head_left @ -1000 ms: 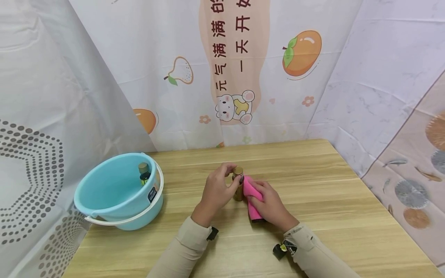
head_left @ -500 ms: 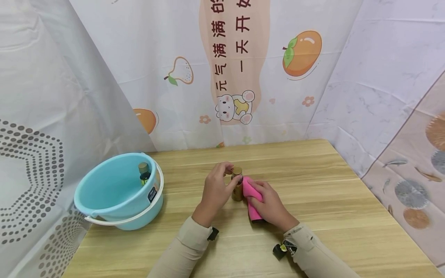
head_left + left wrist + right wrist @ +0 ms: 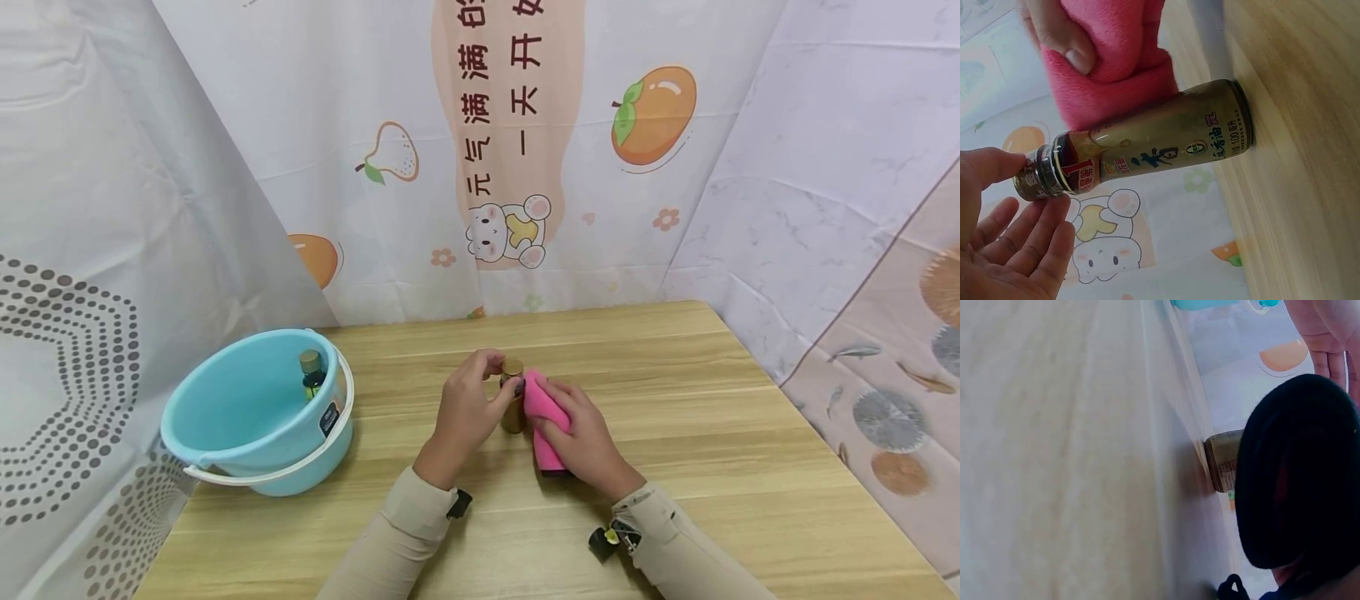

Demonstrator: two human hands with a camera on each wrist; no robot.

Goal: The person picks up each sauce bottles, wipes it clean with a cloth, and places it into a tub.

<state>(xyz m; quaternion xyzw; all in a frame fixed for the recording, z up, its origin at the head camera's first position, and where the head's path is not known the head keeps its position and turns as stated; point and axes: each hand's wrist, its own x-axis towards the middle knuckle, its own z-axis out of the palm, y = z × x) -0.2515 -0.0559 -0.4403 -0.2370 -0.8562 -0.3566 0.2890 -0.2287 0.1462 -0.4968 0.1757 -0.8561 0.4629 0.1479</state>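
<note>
A slim sesame oil bottle (image 3: 1166, 140) with a gold-brown cap stands upright on the wooden table. My left hand (image 3: 465, 412) pinches it at the cap and neck between thumb and fingers. In my right hand (image 3: 588, 437) is a folded pink plush cloth (image 3: 546, 412), pressed along the bottle's right side. The left wrist view has the cloth lying against the bottle's shoulder and upper body, away from the base. Seen from the right wrist, the fold's black side (image 3: 1297, 481) faces the camera and hides most of the bottle.
A light blue bucket (image 3: 300, 467) with a white handle stands at the table's left. Inside leans another dark bottle (image 3: 313, 383) with a gold cap. Printed curtains (image 3: 585, 283) hang along the table's back edge and both sides.
My right hand has slid the cloth slightly upward along the bottle, toward the cap. The left hand keeps its hold at the neck, almost still.
</note>
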